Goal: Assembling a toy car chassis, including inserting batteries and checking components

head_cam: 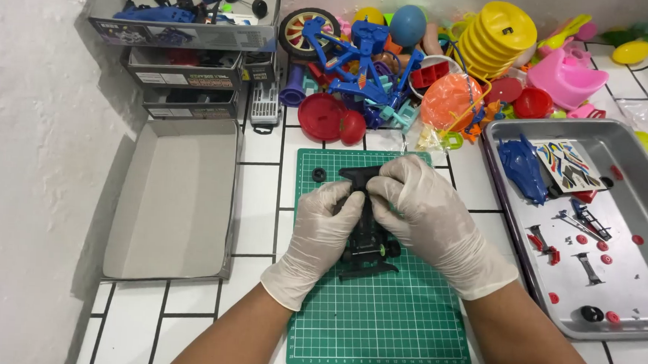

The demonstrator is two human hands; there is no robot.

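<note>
Currently: left hand and right hand, both gloved, closed around black toy car chassis, held over green cutting mat at bench centre. Loose black wheel on mat, far left of chassis. Metal tray right, holding blue car body. Empty cardboard lid left.
</note>
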